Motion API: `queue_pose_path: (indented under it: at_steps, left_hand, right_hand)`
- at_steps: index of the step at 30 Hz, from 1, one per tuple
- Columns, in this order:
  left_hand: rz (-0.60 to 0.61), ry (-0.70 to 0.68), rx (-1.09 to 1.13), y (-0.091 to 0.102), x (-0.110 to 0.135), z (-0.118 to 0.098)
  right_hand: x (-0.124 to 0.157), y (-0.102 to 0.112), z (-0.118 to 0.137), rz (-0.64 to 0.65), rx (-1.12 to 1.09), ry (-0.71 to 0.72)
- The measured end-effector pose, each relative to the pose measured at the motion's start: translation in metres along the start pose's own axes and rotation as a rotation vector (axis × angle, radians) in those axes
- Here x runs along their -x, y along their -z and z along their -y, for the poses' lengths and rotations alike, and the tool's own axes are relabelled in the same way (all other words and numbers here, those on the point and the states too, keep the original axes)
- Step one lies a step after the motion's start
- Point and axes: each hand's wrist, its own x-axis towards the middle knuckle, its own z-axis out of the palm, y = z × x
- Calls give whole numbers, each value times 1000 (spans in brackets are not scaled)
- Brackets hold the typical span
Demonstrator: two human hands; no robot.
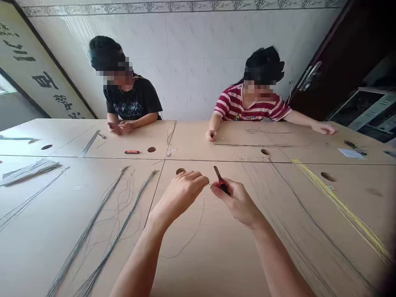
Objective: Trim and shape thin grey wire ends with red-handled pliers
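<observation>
Above a brown table [185, 276], a small red-and-black tool [222, 185] is being grasped by the right hand [239, 204], its narrow end being pointed away from the body. Just beside it, a thin wire [201, 218] is being pinched at the fingertips of the left hand [187, 189], though the exact grip is being hidden by the fingers; the wire is being trailed in a curve below, between the two forearms. The table is being shared with two dark wire bundles [119, 237] on the left and yellow wires [337, 202] on the right. Across it, one arm is being stretched sideways by a co-worker in a striped shirt [235, 103], near a co-worker in a black shirt [134, 99].
</observation>
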Motion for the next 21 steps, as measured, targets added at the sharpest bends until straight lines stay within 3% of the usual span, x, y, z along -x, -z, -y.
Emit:
queue_pose_path:
  at_steps: [21]
  left_hand:
    - [29,-33,-9,-7,-3,-1]
  right_hand:
    - [1,3,-2,-19,46,-2]
